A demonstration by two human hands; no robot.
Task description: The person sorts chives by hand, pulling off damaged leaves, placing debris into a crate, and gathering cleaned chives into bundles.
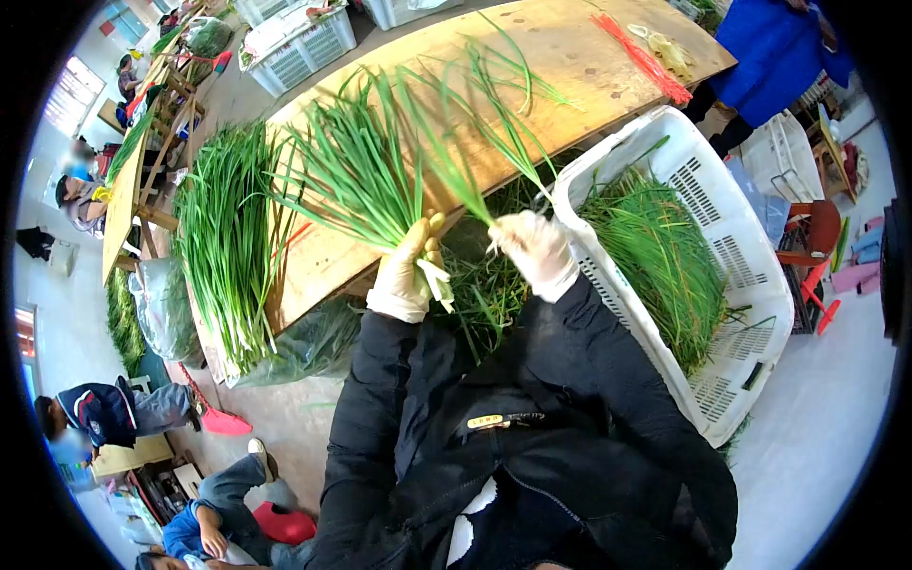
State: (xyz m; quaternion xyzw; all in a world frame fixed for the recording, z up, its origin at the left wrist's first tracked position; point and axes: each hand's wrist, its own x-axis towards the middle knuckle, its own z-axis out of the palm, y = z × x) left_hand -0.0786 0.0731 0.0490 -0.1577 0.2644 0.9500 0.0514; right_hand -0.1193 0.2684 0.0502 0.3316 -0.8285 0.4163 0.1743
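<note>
1. A pile (228, 218) is laid at the tabletop's (589, 57) left end; a crate (722, 242) is set by its near edge.
2. Over that edge, the bunch (366, 157) is clasped in the left hand's (408, 271) curled fingers.
3. Stalks (456, 180) are pinched by the right hand (537, 255).

Left hand (410, 271) grips a bunch of long green leafy stalks (366, 161) over the pale wooden counter (332, 256); right hand (535, 249) pinches a few thin green stalks (446, 166) alongside.
</note>
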